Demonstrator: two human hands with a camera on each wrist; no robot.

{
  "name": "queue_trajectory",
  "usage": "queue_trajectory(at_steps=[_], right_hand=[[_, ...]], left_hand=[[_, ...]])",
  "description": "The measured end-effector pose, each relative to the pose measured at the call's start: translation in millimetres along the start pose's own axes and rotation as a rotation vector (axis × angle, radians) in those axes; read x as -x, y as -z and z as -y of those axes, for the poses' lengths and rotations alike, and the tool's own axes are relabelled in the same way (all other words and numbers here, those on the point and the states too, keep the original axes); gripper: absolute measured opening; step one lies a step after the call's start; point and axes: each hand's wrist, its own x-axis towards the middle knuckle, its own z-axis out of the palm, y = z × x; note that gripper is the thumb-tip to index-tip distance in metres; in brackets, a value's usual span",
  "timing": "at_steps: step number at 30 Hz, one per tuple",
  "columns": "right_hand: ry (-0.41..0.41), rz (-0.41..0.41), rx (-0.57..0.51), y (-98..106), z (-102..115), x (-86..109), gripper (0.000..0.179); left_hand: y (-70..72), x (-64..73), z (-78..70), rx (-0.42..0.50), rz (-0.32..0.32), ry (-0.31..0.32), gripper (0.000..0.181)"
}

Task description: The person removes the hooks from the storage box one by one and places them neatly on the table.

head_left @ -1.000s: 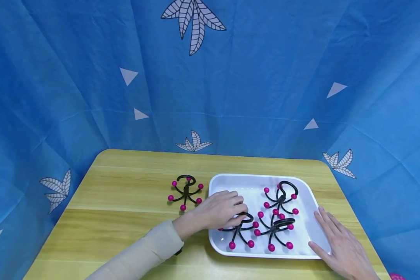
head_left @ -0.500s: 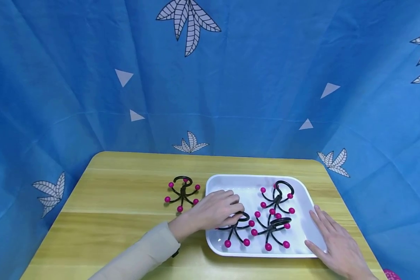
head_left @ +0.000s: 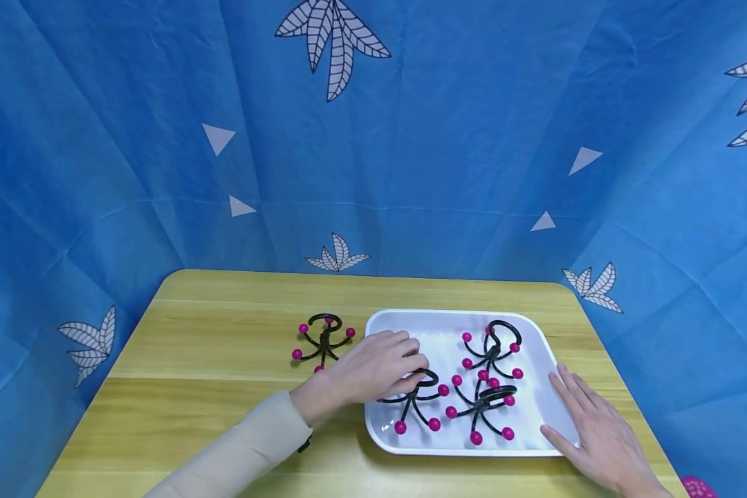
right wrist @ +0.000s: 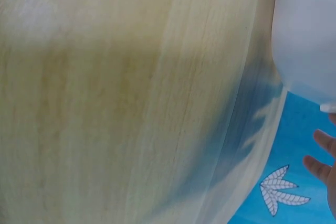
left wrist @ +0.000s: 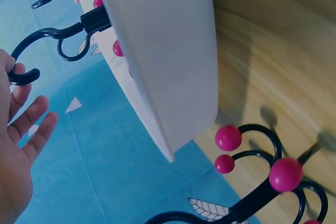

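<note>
A: How many black hooks (head_left: 493,353) with pink balls are you counting?

B: I am counting four. Three are standing inside the one white tray (head_left: 438,339). The fourth hook (head_left: 325,339) is standing outside, near the tray's left side, on the wooden table (head_left: 224,325).

A: And what is the left hand (head_left: 380,370) doing?

B: It is pinching one hook by its curved top, so this grip is narrow. The held hook (head_left: 413,395) is occupying the near left part of the tray. Whether its balls are touching the bottom, I cannot tell.

A: How is the right hand (head_left: 604,436) lying?

B: It is resting at the tray's right rim, its fingers straight and spreading wide.

A: Where are the other two standing?

B: One is standing at the far right; the near hook (head_left: 482,404) is standing just in front of it. Behind the table, one blue curtain (head_left: 373,159) is hanging.
</note>
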Motion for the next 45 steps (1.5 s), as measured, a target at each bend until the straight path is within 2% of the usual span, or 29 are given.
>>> queue_trajectory(at_steps=[8,20,26,35,41,45], right_hand=[[-0.005,0.011,0.008,2,1,-0.7,0.098],[-0.005,0.012,0.005,2,2,-1.6,0.097],[0.006,-0.005,-0.005,3,1,-0.6,0.096],[-0.004,0.023,-0.036,1,1,2.0,0.094],[-0.012,0.028,-0.016,2,2,0.2,0.095],[-0.019,0.039,-0.019,3,2,-0.1,0.096]], left_hand=[[14.2,3.1,8.5,-0.024,-0.067,-0.021,0.012],[35.3,10.7,18.5,-0.036,-0.136,0.019,0.011],[42.0,15.6,21.6,-0.052,-0.204,0.015,0.009],[49.2,26.8,22.5,-0.092,-0.238,0.002,0.010],[53.1,36.3,22.5,-0.111,-0.303,-0.027,0.011],[58.6,45.6,20.7,-0.111,-0.297,-0.019,0.013]])
